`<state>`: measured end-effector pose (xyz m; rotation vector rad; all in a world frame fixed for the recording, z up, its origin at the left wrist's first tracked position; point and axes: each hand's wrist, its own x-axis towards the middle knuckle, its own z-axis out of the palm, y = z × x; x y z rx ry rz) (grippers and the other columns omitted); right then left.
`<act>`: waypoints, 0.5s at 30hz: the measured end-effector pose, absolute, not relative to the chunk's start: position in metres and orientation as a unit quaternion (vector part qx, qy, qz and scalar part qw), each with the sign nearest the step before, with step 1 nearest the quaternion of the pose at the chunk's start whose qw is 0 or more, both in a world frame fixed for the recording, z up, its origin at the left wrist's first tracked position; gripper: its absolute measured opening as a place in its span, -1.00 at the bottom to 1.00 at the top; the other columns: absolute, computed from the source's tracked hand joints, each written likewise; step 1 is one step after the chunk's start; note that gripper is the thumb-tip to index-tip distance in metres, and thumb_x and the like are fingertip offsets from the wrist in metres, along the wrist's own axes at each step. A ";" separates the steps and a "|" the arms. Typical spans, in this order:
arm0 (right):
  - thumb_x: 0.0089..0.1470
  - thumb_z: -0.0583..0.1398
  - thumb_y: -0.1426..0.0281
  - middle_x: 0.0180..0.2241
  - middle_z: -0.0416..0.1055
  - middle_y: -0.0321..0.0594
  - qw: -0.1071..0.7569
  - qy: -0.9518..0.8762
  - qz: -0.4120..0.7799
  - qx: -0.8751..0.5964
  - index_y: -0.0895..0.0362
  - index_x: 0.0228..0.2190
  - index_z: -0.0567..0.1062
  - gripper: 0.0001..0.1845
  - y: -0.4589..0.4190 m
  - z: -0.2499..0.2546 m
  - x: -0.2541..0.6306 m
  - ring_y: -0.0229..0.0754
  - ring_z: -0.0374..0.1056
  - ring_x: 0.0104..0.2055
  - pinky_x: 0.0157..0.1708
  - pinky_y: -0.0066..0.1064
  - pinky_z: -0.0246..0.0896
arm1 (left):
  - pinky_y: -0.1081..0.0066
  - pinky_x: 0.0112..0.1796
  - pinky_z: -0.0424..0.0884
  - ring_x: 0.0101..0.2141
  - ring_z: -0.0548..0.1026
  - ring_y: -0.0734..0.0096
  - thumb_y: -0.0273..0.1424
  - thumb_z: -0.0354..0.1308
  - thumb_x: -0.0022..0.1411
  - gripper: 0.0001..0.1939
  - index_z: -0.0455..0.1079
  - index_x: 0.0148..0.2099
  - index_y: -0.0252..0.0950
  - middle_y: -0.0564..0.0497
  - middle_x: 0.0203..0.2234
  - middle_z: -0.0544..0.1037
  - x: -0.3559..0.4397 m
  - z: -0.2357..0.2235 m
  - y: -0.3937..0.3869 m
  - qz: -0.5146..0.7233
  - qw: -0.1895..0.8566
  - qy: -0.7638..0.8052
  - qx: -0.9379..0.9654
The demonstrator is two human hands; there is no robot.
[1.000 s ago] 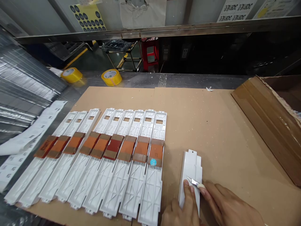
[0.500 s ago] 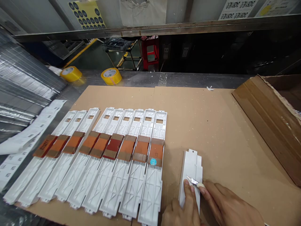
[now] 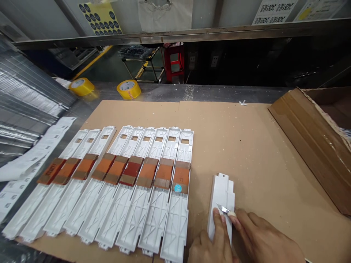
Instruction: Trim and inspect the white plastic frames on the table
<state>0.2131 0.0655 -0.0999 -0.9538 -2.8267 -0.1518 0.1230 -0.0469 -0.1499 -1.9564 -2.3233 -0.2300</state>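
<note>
A small white plastic part point(image 3: 222, 199) is pinned flat on the cardboard-covered surface point(image 3: 246, 146) by left hand point(image 3: 212, 244) fingers; a small blade point(image 3: 223, 209) is pinched by the right hand point(image 3: 264, 241). Trimming is judged underway. Nine taped white plastic trays point(image 3: 123, 182) are lined up alongside, seemingly done.

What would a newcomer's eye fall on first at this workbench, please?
Most likely the row of long white plastic parts lying side by side on the left of the cardboard sheet, each with a brown taped band across its middle. Next, at the near edge, the left hand presses down a single white part while the right hand holds a small blade to it.
</note>
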 end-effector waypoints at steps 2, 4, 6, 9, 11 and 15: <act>0.29 -0.16 0.26 -0.67 0.33 -0.42 0.071 -0.938 0.014 -0.339 -0.02 -0.55 0.37 -0.52 0.066 -0.106 0.219 -0.29 0.32 -0.70 -0.80 -0.54 0.13 | 0.25 -0.76 0.34 -0.62 0.42 0.28 -0.06 0.40 -0.37 -0.16 0.45 0.01 -0.32 -0.21 -0.02 0.49 0.121 -0.147 -0.044 -0.087 0.057 -0.767 -0.633; 0.28 -0.10 0.22 -0.59 0.40 -0.48 0.050 -0.920 0.111 -0.373 -0.06 -0.49 0.39 -0.61 0.068 -0.111 0.226 -0.34 0.37 -0.63 -0.74 -0.59 0.17 | 0.26 -0.78 0.36 -0.64 0.42 0.30 -0.03 0.40 -0.40 -0.16 0.47 -0.02 -0.33 -0.19 -0.03 0.50 0.117 -0.141 -0.041 -0.093 0.064 -0.762 -0.638; 0.26 -0.07 0.18 -0.51 0.46 -0.51 0.027 -0.889 0.203 -0.410 -0.09 -0.44 0.41 -0.66 0.069 -0.113 0.232 -0.36 0.41 -0.55 -0.67 -0.62 0.20 | 0.31 -0.78 0.36 -0.65 0.43 0.32 -0.02 0.38 -0.35 -0.20 0.48 -0.04 -0.36 -0.21 -0.05 0.50 0.112 -0.134 -0.039 -0.090 0.066 -0.741 -0.662; 0.26 -0.09 0.13 -0.46 0.48 -0.44 0.015 -0.838 0.286 -0.464 -0.07 -0.44 0.41 -0.62 0.068 -0.108 0.236 -0.32 0.43 -0.48 -0.55 -0.61 0.25 | 0.31 -0.77 0.38 -0.63 0.47 0.22 -0.07 0.35 -0.30 -0.21 0.45 -0.01 -0.41 -0.31 -0.04 0.47 0.108 -0.126 -0.037 -0.058 0.044 -0.718 -0.692; 0.25 -0.08 0.11 -0.44 0.48 -0.40 0.028 -0.816 0.314 -0.484 -0.06 -0.41 0.43 -0.62 0.066 -0.104 0.238 -0.30 0.43 -0.47 -0.52 -0.59 0.26 | 0.26 -0.76 0.37 -0.62 0.48 0.16 -0.19 0.34 -0.31 -0.19 0.40 0.06 -0.44 -0.37 0.04 0.37 0.106 -0.121 -0.035 -0.019 0.019 -0.721 -0.692; 0.25 -0.08 0.09 -0.44 0.48 -0.38 0.078 -0.782 0.348 -0.511 -0.06 -0.31 0.45 -0.62 0.060 -0.107 0.246 -0.27 0.43 -0.45 -0.47 -0.58 0.28 | 0.30 -0.80 0.27 -0.69 0.45 0.26 -0.39 0.21 -0.19 -0.19 0.23 0.18 -0.52 -0.44 0.19 0.06 0.101 -0.107 -0.023 0.056 -0.093 -0.693 -0.713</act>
